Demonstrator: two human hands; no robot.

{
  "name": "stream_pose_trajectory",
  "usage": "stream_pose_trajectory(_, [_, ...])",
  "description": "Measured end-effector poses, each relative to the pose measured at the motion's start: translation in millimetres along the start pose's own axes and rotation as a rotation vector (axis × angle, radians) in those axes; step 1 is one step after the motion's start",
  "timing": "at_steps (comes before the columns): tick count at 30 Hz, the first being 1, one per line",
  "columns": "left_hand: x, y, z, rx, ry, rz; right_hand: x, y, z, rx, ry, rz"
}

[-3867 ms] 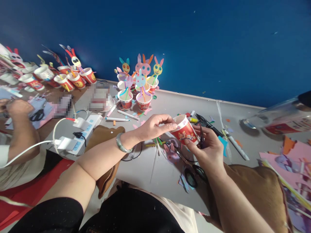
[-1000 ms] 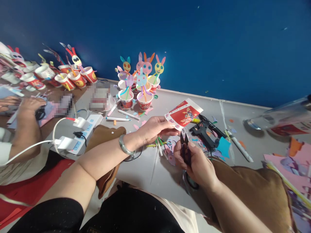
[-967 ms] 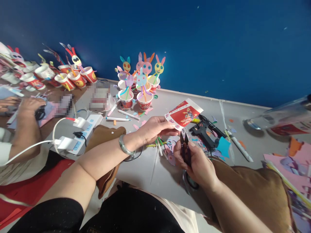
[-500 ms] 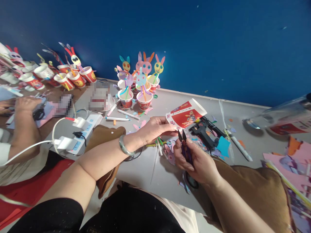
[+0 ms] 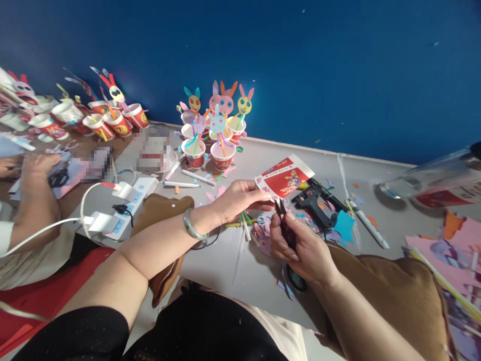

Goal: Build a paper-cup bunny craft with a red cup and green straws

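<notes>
My left hand [image 5: 242, 199] pinches the near left edge of a red and white printed paper cup piece [image 5: 287, 178], whose print resembles that on the standing cups. My right hand [image 5: 300, 243] is wrapped around dark pointed scissors [image 5: 280, 208]. Their blades are slightly apart at the paper's lower edge, and my fingers hide most of the handles. Whether the blades touch the paper, I cannot tell. Behind my right hand lies a black glue gun [image 5: 315, 203]. Under that hand, a dark ring-handled tool [image 5: 296, 277] is partly hidden.
Paper cups with rabbit figures [image 5: 221, 150] stand by the blue wall. Markers [image 5: 182, 184], straws [image 5: 246, 228] and paper scraps lie around. A power strip [image 5: 131, 205] sits left, near another person's hand [image 5: 39, 165]. Brown cushions [image 5: 387, 291] and a clear bottle [image 5: 424, 183] are at right.
The paper cup piece has tilted and dropped slightly at its far right end. The scissor blades have shifted a little toward its lower edge. My left hand has barely moved.
</notes>
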State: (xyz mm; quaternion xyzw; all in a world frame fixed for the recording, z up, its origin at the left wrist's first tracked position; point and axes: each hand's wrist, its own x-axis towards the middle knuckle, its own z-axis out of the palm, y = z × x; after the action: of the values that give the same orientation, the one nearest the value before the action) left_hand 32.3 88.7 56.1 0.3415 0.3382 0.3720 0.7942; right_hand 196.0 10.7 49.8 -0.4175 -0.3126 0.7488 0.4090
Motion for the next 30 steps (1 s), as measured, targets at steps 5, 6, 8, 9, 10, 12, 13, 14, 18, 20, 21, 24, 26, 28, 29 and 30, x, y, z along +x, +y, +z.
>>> stream_pose_trajectory(5, [-1.7, 3.7, 0.4, 0.021, -0.001, -0.028, 2.0, 0.7, -1.2, 0.015, 0.015, -0.004])
stream_pose_trajectory(6, [-2.1, 4.3, 0.7, 0.023, 0.001, -0.031, 2.3, 0.7, -1.2, 0.018, 0.013, -0.003])
stream_pose_trajectory(8, [-2.6, 5.1, 1.6, 0.024, 0.005, -0.037, 2.6, 0.7, -1.2, 0.025, 0.006, 0.001])
stream_pose_trajectory(9, [-2.8, 5.4, 2.0, 0.022, 0.007, -0.039, 2.5, 0.8, -1.1, 0.026, 0.005, 0.001])
stream_pose_trajectory(10, [-2.9, 5.7, 2.3, 0.021, 0.009, -0.04, 2.4, 0.9, -1.1, 0.023, 0.006, -0.001])
stream_pose_trajectory(12, [-2.9, 6.1, 2.8, 0.023, 0.005, -0.044, 2.0, 1.1, -1.2, 0.007, 0.014, -0.003])
stream_pose_trajectory(13, [-2.8, 6.3, 2.9, 0.025, 0.004, -0.045, 1.8, 1.2, -1.3, -0.001, 0.018, -0.004])
stream_pose_trajectory(14, [-2.8, 6.4, 2.9, 0.029, 0.003, -0.045, 1.7, 1.2, -1.4, -0.006, 0.023, -0.005])
stream_pose_trajectory(18, [-3.4, 6.4, 2.4, 0.053, 0.001, -0.032, 1.8, 0.1, -1.5, -0.005, 0.025, -0.003])
stream_pose_trajectory(20, [-3.8, 6.2, 2.1, 0.065, 0.0, -0.025, 2.0, -0.8, -1.4, -0.011, 0.034, -0.001])
stream_pose_trajectory(21, [-4.0, 6.0, 1.9, 0.071, 0.0, -0.024, 2.0, -1.2, -1.2, -0.017, 0.042, 0.001])
stream_pose_trajectory(24, [-3.9, 5.7, 1.5, 0.087, -0.007, -0.025, 1.9, -2.2, -0.2, -0.039, 0.068, 0.002])
stream_pose_trajectory(26, [-3.6, 5.6, 1.2, 0.094, -0.013, -0.026, 1.9, -3.0, 0.8, -0.057, 0.076, -0.007])
stream_pose_trajectory(28, [-3.3, 5.3, 0.9, 0.105, -0.015, -0.02, 2.2, -4.0, 1.5, -0.075, 0.072, -0.015])
stream_pose_trajectory(29, [-3.2, 5.2, 0.8, 0.114, -0.015, -0.014, 2.3, -4.7, 1.5, -0.085, 0.065, -0.02])
stream_pose_trajectory(30, [-3.2, 5.1, 0.5, 0.128, -0.014, -0.008, 2.5, -5.3, 1.1, -0.1, 0.056, -0.026])
